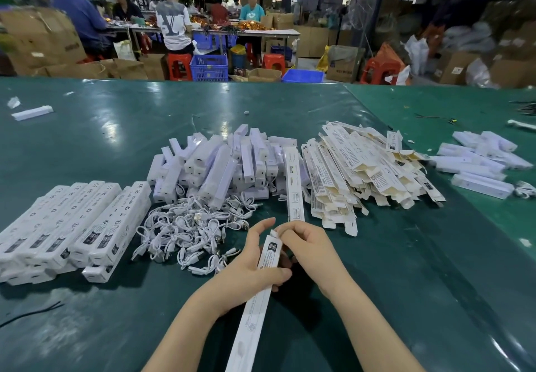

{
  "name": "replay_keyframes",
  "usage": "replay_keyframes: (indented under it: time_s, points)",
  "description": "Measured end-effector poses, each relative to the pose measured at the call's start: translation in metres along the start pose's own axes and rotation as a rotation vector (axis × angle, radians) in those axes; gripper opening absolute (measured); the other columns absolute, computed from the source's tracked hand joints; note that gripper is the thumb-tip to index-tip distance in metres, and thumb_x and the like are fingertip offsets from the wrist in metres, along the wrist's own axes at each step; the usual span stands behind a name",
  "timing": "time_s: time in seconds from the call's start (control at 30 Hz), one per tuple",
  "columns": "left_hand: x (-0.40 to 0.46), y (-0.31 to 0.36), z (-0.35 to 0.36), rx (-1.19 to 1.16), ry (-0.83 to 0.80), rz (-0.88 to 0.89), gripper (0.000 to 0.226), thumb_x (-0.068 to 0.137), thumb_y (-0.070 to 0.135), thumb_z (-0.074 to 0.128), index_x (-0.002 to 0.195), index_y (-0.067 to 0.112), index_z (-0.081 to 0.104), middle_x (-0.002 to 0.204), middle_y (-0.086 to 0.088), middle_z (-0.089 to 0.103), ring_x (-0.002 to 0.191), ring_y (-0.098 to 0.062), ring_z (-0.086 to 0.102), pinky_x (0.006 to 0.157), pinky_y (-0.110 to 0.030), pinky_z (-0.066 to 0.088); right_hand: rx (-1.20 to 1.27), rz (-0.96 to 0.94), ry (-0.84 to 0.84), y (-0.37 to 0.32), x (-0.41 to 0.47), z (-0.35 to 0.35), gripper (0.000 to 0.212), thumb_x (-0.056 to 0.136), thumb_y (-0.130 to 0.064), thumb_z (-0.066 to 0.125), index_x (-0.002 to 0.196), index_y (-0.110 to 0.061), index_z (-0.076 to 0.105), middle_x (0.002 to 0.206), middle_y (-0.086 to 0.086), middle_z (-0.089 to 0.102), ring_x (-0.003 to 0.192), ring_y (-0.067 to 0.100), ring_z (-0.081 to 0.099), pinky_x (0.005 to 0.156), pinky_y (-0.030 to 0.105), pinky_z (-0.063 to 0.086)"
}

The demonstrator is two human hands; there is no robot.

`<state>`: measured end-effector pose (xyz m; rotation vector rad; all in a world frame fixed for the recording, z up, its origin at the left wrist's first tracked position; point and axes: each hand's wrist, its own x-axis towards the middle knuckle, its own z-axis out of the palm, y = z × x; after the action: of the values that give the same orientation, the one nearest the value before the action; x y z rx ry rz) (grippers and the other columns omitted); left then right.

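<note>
Grips a long white carton (256, 308) round its upper part with the left hand (252, 270), thumb curled over the front, low at six o'clock above the green table (116, 139) (far end pointing toward twelve). Pinches the top flap with the right hand (304, 247), fingers bent. Works amid coiled white cables (191, 226) at ten o'clock, white light bars (220, 165) at eleven, flat cartons (362, 174) at one, packed boxes (72, 226) at nine.

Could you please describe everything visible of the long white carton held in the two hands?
The carton is a long, narrow white cardboard box with grey print and a dark label near its far end. It slants up from the picture's lower edge, above the green table. The left hand grips its middle; the right hand pinches the far end.
</note>
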<state>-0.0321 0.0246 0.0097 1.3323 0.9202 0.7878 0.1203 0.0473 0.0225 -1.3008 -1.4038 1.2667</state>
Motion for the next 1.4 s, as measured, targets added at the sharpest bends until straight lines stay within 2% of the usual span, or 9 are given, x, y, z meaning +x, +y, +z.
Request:
replay_keyframes:
  time_s: [0.33,0.57,0.67,0.77,0.87,1.0,1.1,1.23,1.4]
  points:
    - [0.003,-0.004,-0.001,-0.022,0.017,-0.017,0.071,0.079,0.019,0.064,0.130,0.052,0.028,0.069,0.010,0.063,0.069,-0.010,0.059,0.071,-0.022,0.051,-0.135,-0.164,-0.071,0.001,-0.002,-0.007,0.014,0.091,-0.020,0.064,0.079,-0.026,0.069,0.069,-0.012,0.065,0.064,0.002,0.058,0.061,0.014,0.045]
    - [0.004,-0.011,-0.005,-0.033,0.058,-0.011,0.071,0.070,0.034,0.067,0.126,0.053,0.028,0.068,0.011,0.063,0.071,-0.008,0.061,0.077,-0.021,0.048,-0.104,-0.172,-0.109,0.003,-0.005,0.000,0.006,0.085,-0.030,0.074,0.087,-0.031,0.069,0.096,-0.001,0.066,0.077,0.024,0.068,0.077,0.041,0.057]
    - [0.008,-0.012,-0.004,-0.063,0.130,0.003,0.073,0.068,0.037,0.069,0.127,0.051,0.030,0.073,0.012,0.067,0.074,-0.006,0.062,0.074,-0.020,0.049,-0.039,-0.147,-0.081,0.003,-0.004,0.005,0.006,0.089,-0.029,0.070,0.092,-0.033,0.072,0.089,-0.002,0.069,0.072,0.019,0.066,0.073,0.037,0.057]
    - [0.011,-0.010,-0.003,-0.176,0.147,-0.008,0.077,0.068,0.025,0.069,0.131,0.047,0.029,0.078,-0.001,0.069,0.074,-0.013,0.065,0.070,-0.021,0.052,0.054,-0.048,-0.117,0.001,-0.004,0.008,0.005,0.092,-0.029,0.065,0.093,-0.030,0.069,0.079,-0.001,0.069,0.055,0.011,0.056,0.061,0.025,0.051]
    - [0.013,-0.004,-0.003,-0.423,0.131,-0.054,0.072,0.081,0.014,0.064,0.136,0.043,0.028,0.092,-0.015,0.073,0.079,-0.027,0.070,0.067,-0.032,0.056,0.050,0.003,-0.052,-0.001,-0.003,0.002,0.003,0.088,-0.030,0.069,0.091,-0.031,0.069,0.085,-0.006,0.072,0.058,0.004,0.058,0.061,0.017,0.049]
    - [0.011,0.001,-0.002,-0.590,0.026,-0.093,0.089,0.073,0.027,0.075,0.142,0.043,0.020,0.108,-0.023,0.070,0.084,-0.038,0.070,0.067,-0.038,0.058,0.193,0.002,0.037,-0.006,0.000,-0.009,0.008,0.089,-0.020,0.069,0.093,-0.027,0.068,0.082,-0.002,0.074,0.067,0.008,0.067,0.063,0.022,0.051]
    - [0.008,0.000,-0.004,-0.531,0.052,-0.095,0.091,0.080,0.026,0.079,0.147,0.042,0.019,0.104,-0.023,0.072,0.081,-0.035,0.071,0.063,-0.034,0.058,0.094,0.019,-0.105,-0.008,-0.001,-0.011,0.014,0.091,-0.034,0.065,0.104,-0.030,0.066,0.089,-0.007,0.073,0.073,0.005,0.066,0.071,0.021,0.050]
    - [0.006,-0.005,-0.006,-0.485,0.105,-0.085,0.100,0.077,0.025,0.078,0.151,0.042,0.013,0.086,-0.023,0.071,0.072,-0.029,0.071,0.067,-0.036,0.059,0.042,-0.008,-0.273,-0.008,-0.007,-0.004,0.025,0.092,-0.043,0.060,0.105,-0.024,0.068,0.066,-0.013,0.064,0.054,-0.001,0.054,0.057,0.015,0.046]
    - [0.006,0.001,-0.009,-0.593,0.074,-0.111,0.087,0.072,0.036,0.082,0.146,0.033,0.036,0.109,-0.019,0.072,0.093,-0.031,0.071,0.078,-0.038,0.059,0.130,-0.109,-0.218,-0.012,-0.008,-0.011,0.029,0.079,-0.053,0.065,0.094,-0.029,0.072,0.078,-0.001,0.072,0.069,0.015,0.069,0.063,0.024,0.055]
